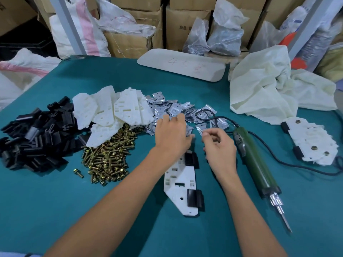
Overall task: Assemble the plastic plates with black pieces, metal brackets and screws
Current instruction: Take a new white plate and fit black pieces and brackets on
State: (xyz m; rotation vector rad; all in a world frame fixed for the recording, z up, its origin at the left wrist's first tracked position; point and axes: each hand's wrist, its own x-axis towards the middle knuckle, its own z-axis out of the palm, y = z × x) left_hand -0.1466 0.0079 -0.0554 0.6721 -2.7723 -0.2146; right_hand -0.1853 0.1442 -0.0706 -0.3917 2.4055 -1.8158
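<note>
A white plastic plate [181,184] lies on the green table in front of me, with two black pieces [194,200] clipped on its right edge. My left hand [171,135] rests palm down on the near edge of the heap of metal brackets [178,110], fingers spread. My right hand [219,145] hovers just right of it, fingertips pinched on one metal bracket [201,129]. Left of the brackets lie a pile of white plates [113,108], a heap of brass screws [109,158] and a pile of black pieces [37,134].
A green electric screwdriver [256,164] lies right of my right hand, tip toward me, its cable looping over the brackets. Finished plates [313,143] are stacked at the right. A crumpled cloth [269,86] and a foam pad [181,64] lie farther back. One loose screw [78,173] lies apart.
</note>
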